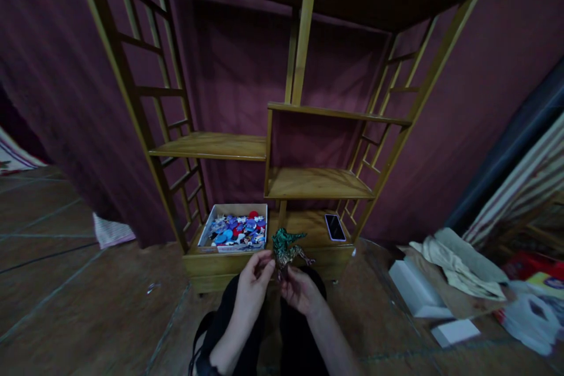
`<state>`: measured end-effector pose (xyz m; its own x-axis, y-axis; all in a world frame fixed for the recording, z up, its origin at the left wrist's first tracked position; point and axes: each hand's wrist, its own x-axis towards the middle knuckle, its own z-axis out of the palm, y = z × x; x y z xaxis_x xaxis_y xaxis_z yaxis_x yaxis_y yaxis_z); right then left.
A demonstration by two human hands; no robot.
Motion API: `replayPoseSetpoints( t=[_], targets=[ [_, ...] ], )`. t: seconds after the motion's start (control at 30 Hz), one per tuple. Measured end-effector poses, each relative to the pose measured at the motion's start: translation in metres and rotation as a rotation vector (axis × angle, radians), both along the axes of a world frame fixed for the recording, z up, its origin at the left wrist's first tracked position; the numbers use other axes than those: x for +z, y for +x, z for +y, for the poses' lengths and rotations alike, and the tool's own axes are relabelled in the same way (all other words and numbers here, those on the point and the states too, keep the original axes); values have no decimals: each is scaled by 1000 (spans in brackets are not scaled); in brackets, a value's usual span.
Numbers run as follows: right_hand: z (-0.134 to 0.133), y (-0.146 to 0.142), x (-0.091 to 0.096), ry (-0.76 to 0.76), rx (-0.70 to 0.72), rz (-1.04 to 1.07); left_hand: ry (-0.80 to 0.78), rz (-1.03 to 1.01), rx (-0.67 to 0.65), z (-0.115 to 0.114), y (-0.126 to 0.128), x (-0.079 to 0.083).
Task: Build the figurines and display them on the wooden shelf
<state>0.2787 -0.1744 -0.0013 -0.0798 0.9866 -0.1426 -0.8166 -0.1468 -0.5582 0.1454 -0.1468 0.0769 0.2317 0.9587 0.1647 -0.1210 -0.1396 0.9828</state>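
Observation:
I hold a small green and gold figurine [286, 248] in both hands, just above my lap. My left hand [254, 282] pinches it from the left side, fingers curled. My right hand [298, 289] grips its lower part from the right. Right behind the figurine, on the bottom board of a wooden shelf unit [317, 183], sits a white box [210, 224] filled with several colourful small toys. A phone [335, 227] lies flat on the same board to the right.
The shelf unit stands against a dark red curtain [66, 100]. White boxes [416, 291], cloth [458, 267] and plastic bags [529, 314] are piled on the tiled floor at the right. A small cloth [112, 230] lies at the left.

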Motion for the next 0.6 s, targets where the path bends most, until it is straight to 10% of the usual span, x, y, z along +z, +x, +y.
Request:
replayPoseSetpoints(
  t=[0.6],
  targets=[
    [-23, -4, 58, 110, -490, -758, -390, -389, -138, -8, -19, 8]
  ],
)
